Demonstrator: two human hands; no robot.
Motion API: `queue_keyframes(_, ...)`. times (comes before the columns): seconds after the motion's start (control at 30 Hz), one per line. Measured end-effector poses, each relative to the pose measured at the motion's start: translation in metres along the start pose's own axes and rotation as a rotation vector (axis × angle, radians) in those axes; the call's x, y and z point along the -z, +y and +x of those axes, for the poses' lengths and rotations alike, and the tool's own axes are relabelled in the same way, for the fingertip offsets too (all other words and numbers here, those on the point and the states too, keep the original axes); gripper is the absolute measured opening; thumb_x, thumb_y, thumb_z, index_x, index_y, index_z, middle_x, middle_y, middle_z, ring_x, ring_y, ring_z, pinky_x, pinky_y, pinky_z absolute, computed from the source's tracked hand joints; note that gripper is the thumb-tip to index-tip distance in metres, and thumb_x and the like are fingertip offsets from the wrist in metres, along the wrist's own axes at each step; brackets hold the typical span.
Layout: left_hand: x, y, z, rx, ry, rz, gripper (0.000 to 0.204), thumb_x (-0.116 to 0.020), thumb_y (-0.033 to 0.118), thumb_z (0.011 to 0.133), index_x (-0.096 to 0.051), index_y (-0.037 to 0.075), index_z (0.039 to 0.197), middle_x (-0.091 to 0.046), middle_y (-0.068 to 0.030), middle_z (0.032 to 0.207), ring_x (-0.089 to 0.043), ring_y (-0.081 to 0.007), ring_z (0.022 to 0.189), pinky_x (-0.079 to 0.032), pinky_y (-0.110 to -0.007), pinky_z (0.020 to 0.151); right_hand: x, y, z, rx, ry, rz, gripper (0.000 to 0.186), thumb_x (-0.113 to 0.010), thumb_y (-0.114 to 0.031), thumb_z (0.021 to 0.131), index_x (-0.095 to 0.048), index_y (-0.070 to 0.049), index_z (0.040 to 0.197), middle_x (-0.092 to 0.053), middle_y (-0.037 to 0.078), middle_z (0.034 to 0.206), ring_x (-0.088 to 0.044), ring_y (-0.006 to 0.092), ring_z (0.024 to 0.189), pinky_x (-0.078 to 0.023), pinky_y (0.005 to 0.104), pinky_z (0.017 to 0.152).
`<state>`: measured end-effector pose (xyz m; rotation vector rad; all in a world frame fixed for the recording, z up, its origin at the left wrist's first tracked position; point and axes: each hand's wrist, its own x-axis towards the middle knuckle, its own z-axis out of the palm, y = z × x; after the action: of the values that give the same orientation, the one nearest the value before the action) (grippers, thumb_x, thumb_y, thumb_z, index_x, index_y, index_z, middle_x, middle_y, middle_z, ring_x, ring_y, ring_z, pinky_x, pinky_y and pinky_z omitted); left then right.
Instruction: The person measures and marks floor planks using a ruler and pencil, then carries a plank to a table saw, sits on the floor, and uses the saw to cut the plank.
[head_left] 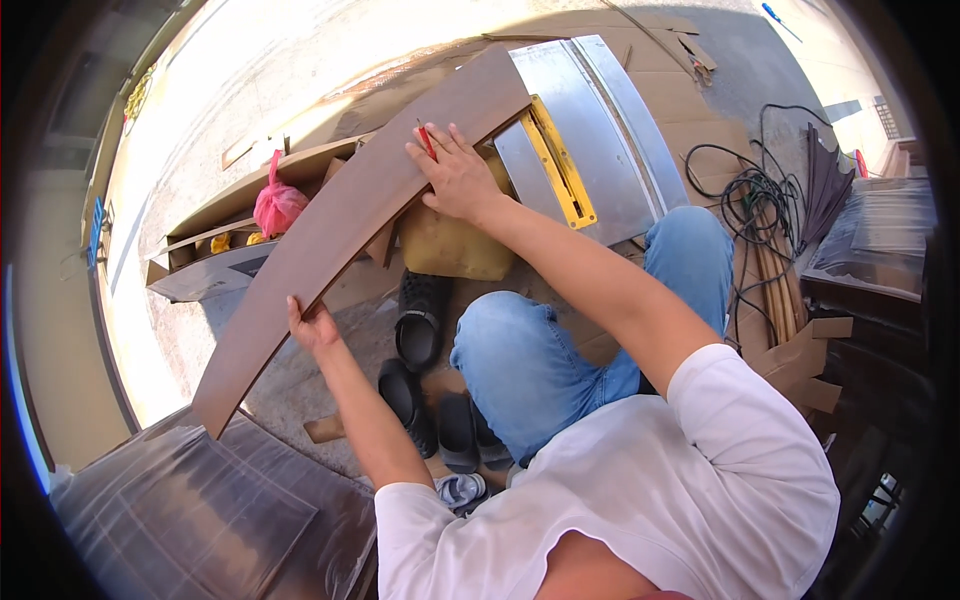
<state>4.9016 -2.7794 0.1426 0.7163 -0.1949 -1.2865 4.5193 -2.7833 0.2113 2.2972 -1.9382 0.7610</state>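
Note:
A long brown wooden board [350,215] lies slantwise in front of me, its far end resting by the silver table saw [590,150]. My left hand [313,328] is closed round the board's near edge, thumb on top and fingers partly hidden beneath. On the board's upper face lies my right hand [458,175], fingers stretched, with a slim red pencil [427,141] held between them. A yellow insert plate [560,165] with a slot is set in the saw's top. Below the board shows a yellowish bulky part [455,245], partly hidden.
An open cardboard box [215,277] holds a pink plastic bag [279,208]. Black clogs [418,320] stand by my knee. Coiled black cable [750,195] and a folded dark umbrella [826,185] lie right. Plastic-wrapped brown panels [200,510] sit at lower left. Flattened cardboard [700,125] covers the ground.

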Motion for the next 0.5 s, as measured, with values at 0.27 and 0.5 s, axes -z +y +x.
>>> queue_keyframes(0.27, -0.002, 0.017, -0.006, -0.022, 0.063, -0.015, 0.043, -0.067, -0.001, 0.086, -0.054, 0.0, 0.127, -0.062, -0.0119, 0.124, -0.058, -0.0276, 0.116, -0.046, -0.046, 0.106, -0.005, -0.023, 0.005, -0.014, 0.015, 0.035, 0.079, -0.076, -0.029, 0.071, -0.046, -0.008, 0.142, -0.043, 0.015, 0.149, -0.037, 0.0302, 0.141, -0.021, 0.0446, 0.12)
queue_keyframes(0.5, -0.02, 0.022, -0.015, -0.026, 0.043, -0.076, 0.05, -0.074, 0.0, 0.08, -0.056, 0.01, 0.125, -0.062, -0.0057, 0.12, -0.058, -0.0256, 0.114, -0.047, -0.047, 0.103, -0.004, -0.032, 0.002, -0.021, 0.009, -0.076, 0.082, -0.078, -0.027, 0.071, -0.043, -0.012, 0.144, -0.043, 0.009, 0.151, -0.038, 0.0269, 0.14, -0.023, 0.0422, 0.119)
